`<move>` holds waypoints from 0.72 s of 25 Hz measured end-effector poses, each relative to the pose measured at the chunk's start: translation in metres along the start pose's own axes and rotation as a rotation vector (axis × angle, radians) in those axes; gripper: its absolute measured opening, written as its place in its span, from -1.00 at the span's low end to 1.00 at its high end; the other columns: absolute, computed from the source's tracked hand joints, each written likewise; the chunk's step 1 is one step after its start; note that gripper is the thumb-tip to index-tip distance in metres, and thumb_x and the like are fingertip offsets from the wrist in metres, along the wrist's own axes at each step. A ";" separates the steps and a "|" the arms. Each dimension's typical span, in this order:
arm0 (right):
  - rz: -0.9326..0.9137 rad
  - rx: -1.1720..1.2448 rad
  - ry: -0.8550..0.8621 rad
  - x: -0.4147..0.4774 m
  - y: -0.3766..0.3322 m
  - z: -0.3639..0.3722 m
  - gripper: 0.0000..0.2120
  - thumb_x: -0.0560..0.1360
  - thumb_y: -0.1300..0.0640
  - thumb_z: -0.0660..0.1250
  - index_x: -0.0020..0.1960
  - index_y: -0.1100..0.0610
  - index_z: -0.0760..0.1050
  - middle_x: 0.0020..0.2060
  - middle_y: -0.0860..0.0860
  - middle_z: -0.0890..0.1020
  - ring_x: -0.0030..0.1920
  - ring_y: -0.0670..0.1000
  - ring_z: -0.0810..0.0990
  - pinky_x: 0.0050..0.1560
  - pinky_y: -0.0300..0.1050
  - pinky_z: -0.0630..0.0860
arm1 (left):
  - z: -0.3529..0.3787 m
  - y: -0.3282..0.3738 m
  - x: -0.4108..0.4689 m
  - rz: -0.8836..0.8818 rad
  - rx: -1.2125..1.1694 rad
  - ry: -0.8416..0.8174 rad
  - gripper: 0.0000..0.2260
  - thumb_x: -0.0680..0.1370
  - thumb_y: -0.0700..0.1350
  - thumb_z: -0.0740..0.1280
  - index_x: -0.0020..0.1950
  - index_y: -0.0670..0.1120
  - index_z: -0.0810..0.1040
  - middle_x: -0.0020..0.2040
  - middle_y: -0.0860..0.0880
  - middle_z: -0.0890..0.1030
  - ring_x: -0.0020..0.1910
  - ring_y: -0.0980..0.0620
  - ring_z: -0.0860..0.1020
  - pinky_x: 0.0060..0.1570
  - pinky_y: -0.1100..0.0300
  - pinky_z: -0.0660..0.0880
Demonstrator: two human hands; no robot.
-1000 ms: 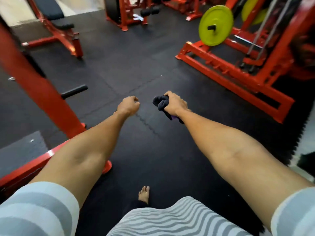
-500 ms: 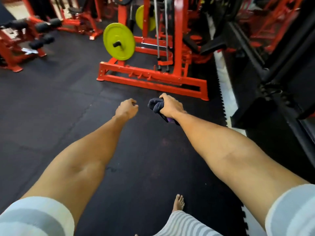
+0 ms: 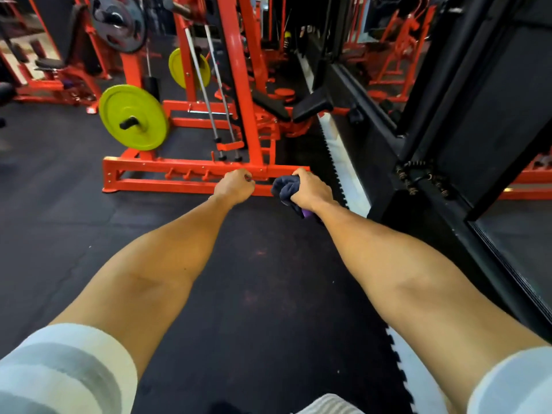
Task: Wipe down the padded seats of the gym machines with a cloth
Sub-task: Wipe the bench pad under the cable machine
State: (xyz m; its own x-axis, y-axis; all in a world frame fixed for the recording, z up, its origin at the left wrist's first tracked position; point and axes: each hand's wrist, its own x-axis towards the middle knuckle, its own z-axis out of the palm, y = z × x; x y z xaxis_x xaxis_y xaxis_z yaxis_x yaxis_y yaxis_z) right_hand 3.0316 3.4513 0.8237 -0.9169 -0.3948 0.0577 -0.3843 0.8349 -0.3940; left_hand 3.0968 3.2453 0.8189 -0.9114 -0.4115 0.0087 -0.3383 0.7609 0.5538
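Hands first, two of them, both stretched out ahead over the black rubber mat. The left hand has its fingers curled into a loose fist with nothing in it. The right hand is wrapped tight around one bunched dark cloth, with a purple bit poking out below the wrist. So the cloth is up in the air, just in front of the base rail of the red frame, not touching any pad.

Count-wise: two yellow-green plates, a near one sitting on a peg and a far one behind the uprights, plus one dark plate up high. There are three little hooks along the base rail. I can make out two black pads on that machine, past the upright and well apart from the cloth, and one more small seat far left.

For room, a wide stretch of mat lies between the person and the rail. On the right the mat's jigsaw edge meets a pale floor strip, then the black-framed mirror wall is close alongside.
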 end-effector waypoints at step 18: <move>0.281 0.215 0.115 0.291 0.138 -0.066 -0.58 0.42 0.00 0.46 0.26 -0.04 0.51 0.15 0.07 0.65 0.15 0.17 0.62 0.12 0.06 0.58 | 0.089 0.148 0.373 0.254 0.031 -0.162 -0.68 0.57 -0.06 0.30 0.32 0.00 0.60 0.35 -0.13 0.58 0.34 -0.22 0.51 0.32 -0.01 0.46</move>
State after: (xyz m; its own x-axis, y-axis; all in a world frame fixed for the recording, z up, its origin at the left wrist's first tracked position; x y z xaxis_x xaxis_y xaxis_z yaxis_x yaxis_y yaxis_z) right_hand 2.7043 3.4769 0.8469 -0.9943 -0.1054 0.0175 -0.0952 0.8002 -0.5922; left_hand 2.6860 3.2496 0.8302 -0.9924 -0.1225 0.0088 -0.0997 0.8451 0.5252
